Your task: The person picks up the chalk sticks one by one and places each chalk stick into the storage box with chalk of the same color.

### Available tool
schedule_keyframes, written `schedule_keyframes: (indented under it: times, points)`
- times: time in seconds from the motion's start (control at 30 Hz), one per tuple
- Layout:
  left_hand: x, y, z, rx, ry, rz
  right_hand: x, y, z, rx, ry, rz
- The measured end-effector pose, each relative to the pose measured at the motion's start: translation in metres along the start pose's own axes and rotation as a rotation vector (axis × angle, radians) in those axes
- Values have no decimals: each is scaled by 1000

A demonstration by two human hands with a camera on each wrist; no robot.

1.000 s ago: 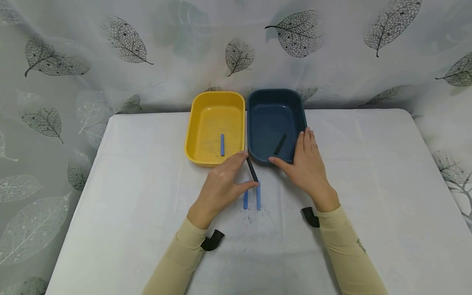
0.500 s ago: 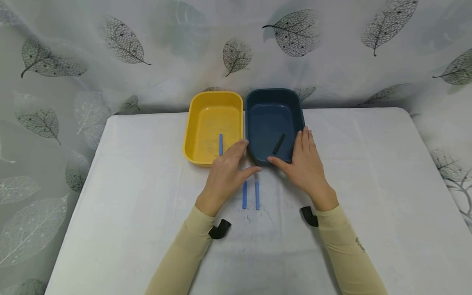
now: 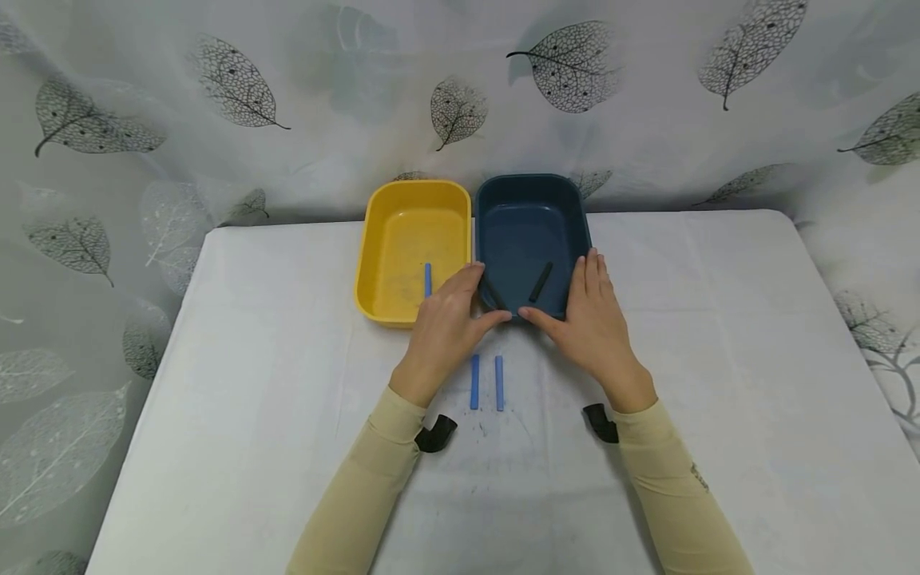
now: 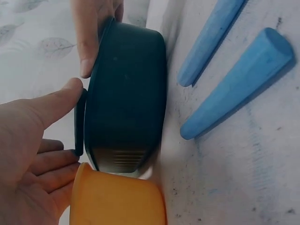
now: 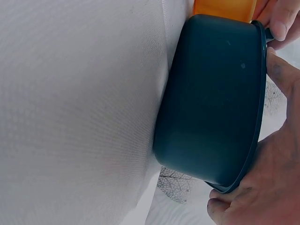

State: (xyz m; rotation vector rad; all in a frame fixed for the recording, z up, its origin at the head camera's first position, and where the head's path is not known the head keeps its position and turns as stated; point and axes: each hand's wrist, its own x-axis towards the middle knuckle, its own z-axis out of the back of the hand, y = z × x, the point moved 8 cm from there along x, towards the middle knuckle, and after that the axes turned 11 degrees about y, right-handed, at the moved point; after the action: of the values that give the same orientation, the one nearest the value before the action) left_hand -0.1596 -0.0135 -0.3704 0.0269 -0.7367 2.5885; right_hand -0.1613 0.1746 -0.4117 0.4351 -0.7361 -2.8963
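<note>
Black stick (image 4: 80, 124) pinched in left hand (image 3: 447, 321), right hand (image 3: 592, 329) spread against navy tub (image 3: 533, 231)

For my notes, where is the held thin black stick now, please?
In the head view, the left hand pinches the black stick over the near left corner of the dark blue rectangular tray, just right of the yellow rectangular tray.
</note>
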Motion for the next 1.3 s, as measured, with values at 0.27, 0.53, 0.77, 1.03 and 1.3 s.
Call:
schedule_keyframes:
  times: [0.27, 0.53, 0.77, 1.03, 1.3]
  points:
    - [6, -1, 0, 35, 1, 2, 0, -1, 0, 0, -2, -3]
    - [10, 0, -2, 42, 58, 43, -1, 1, 0, 0, 8, -8]
    - [13, 0, -3, 46, 109, 56, -1, 1, -1, 1, 13, -10]
    - [15, 1, -5, 43, 131, 51, -1, 1, 0, -2, -5, 5]
    - [7, 1, -1, 21, 108, 41, -2, 2, 1, -9, 4, -1]
